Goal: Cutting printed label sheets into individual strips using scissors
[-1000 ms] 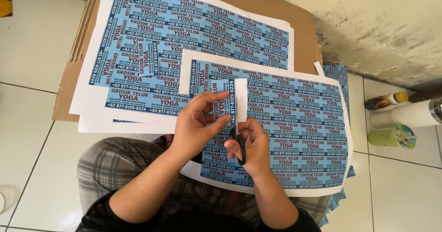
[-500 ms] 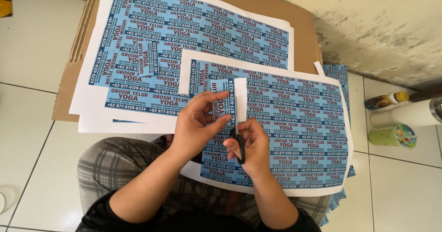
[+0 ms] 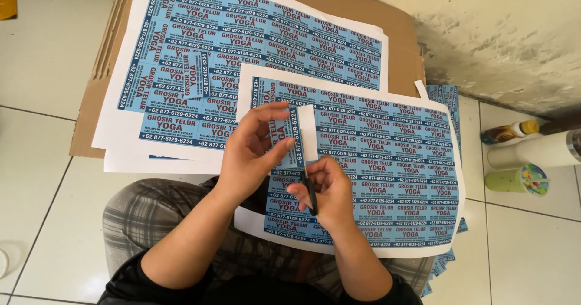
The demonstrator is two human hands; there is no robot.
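My left hand (image 3: 251, 154) pinches a narrow blue printed paper strip (image 3: 289, 137) with a white margin, held upright over my lap. My right hand (image 3: 324, 191) is closed around black-handled scissors (image 3: 310, 193), whose blades reach up to the strip's lower end. Under both hands a large printed sheet (image 3: 387, 160) of blue labels lies across my knees. Whether the blades are apart is hidden by my fingers.
A stack of similar blue label sheets (image 3: 200, 63) lies on brown cardboard (image 3: 399, 45) ahead. Cut strips (image 3: 445, 96) sit by the wall at right, beside a bottle (image 3: 508, 131), a white cylinder (image 3: 532, 149) and a green cup (image 3: 517, 179). White floor tiles surround.
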